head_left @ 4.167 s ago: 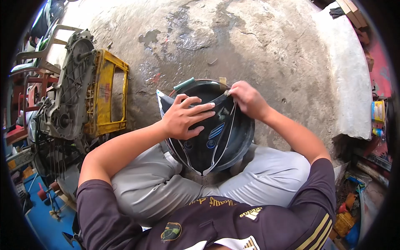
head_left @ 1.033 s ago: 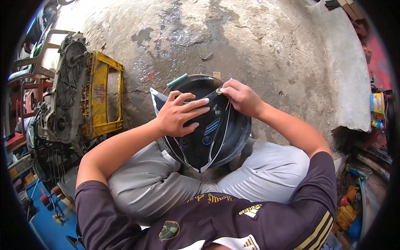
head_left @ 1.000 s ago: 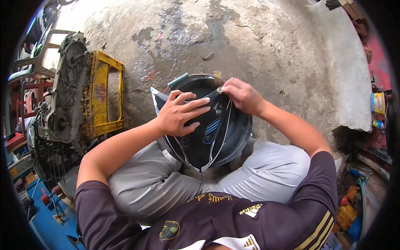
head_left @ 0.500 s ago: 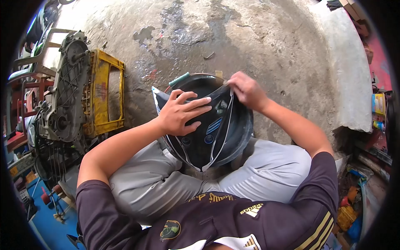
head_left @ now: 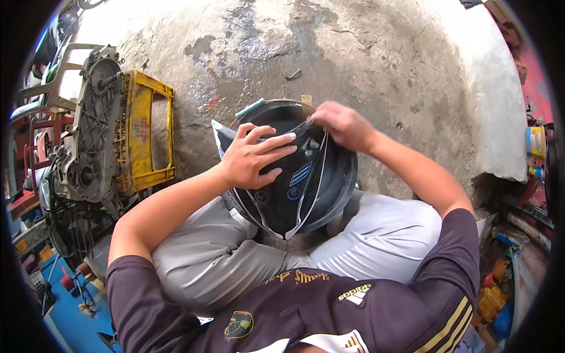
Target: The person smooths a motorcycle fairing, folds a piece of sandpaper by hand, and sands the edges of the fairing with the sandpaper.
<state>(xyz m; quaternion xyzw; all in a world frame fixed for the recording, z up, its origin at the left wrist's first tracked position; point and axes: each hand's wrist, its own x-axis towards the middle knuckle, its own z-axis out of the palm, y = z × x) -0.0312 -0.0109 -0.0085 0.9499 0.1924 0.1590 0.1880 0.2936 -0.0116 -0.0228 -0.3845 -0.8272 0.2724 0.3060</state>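
Note:
A black, pointed plastic panel [head_left: 288, 206] with white edge lines and blue striped decals rests tilted over a round black bucket [head_left: 348, 197] between my knees. My left hand [head_left: 252, 157] lies spread on the panel's upper left face. At the panel's upper right corner is my right hand [head_left: 344, 126], fingers closed and blurred by motion. Something small and pale shows at its fingertips; I cannot make out what it is. The bucket's wire handle with a teal grip [head_left: 251, 109] lies along the far rim.
On the left, a yellow crate [head_left: 140, 126] stands beside a grey metal engine casing [head_left: 97, 117]. Wet concrete floor [head_left: 376, 65] stretches ahead, with a small bent piece [head_left: 293, 75] on it. A concrete ledge [head_left: 497, 117] and assorted clutter line the right side.
My right hand has moved slightly left along the panel's upper edge. My left hand stays spread on the panel, which has barely shifted.

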